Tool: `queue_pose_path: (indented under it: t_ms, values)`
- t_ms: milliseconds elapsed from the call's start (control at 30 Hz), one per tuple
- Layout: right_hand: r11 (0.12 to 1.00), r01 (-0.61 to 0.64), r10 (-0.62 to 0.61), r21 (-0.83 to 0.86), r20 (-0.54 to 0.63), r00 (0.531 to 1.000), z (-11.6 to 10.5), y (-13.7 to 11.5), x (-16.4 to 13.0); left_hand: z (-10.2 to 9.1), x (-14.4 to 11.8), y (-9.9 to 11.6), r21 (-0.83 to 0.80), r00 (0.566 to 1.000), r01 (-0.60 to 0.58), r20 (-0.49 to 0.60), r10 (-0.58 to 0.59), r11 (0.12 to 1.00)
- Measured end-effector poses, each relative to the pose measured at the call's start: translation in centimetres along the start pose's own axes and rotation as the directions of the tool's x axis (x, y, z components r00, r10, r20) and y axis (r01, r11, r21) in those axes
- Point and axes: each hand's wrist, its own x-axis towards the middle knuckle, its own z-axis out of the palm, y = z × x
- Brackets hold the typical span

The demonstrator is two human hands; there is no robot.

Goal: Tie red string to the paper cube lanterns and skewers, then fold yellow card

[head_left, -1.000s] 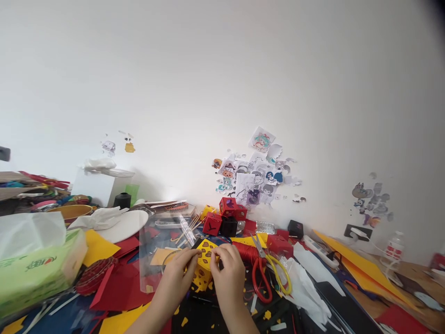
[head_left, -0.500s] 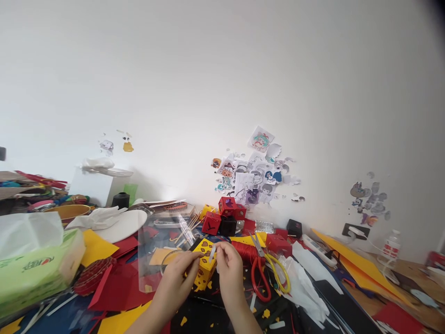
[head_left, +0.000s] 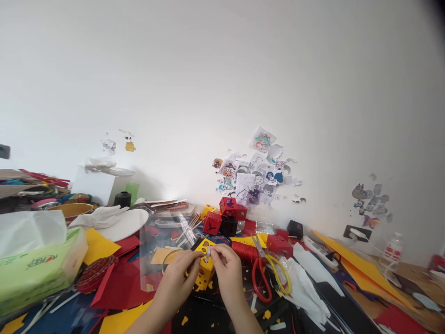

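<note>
A yellow paper cube (head_left: 205, 279) with dark-edged cut-outs lies on the black work surface, partly hidden behind my hands. My right hand (head_left: 227, 268) is closed, thumb and forefinger pinching a small whitish strip (head_left: 207, 254) above the cube's top. Close by on the left, my left hand (head_left: 181, 272) is also closed in a pinch, its fingertips at the strip's other side. Whether they hold the strip, the cube's edge or something smaller is hidden. A round clear rim (head_left: 167, 262) shows behind my left hand.
Red-handled scissors (head_left: 261, 278) and a yellow-handled pair (head_left: 280, 278) lie right of my hands, by a red thread spool (head_left: 243, 252). Red cubes (head_left: 212, 224) stand behind. A green tissue pack (head_left: 38, 271) sits left, crumpled white tissue (head_left: 302, 292) right.
My right hand has moved slightly left with the strip, closing the gap to my left hand. The strip now lies nearer the left fingertips. The view has shifted a little.
</note>
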Motion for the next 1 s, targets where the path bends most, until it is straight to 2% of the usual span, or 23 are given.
queue_pose_path:
  t_ms: [200,533,800,1000]
  values:
    - [0.998,-0.066,0.067,0.009,-0.011,0.998,0.02,-0.16,0.1,0.07,-0.04,-0.18,0.021,0.999,-0.031,-0.019,0.032,0.999]
    - [0.984,-0.15,0.152,-0.098,0.013,0.988,0.14,-0.02,0.03,0.22,-0.13,-0.24,0.055,0.996,-0.071,0.048,0.068,0.996]
    - [0.982,-0.093,0.107,-0.167,0.076,0.991,0.23,0.39,-0.25,0.18,-0.3,-0.18,0.049,0.995,-0.074,0.068,0.071,0.996]
    - [0.982,-0.033,0.05,-0.188,0.087,0.995,0.25,0.28,-0.28,0.26,-0.27,-0.21,-0.011,0.995,0.046,0.087,-0.045,0.999]
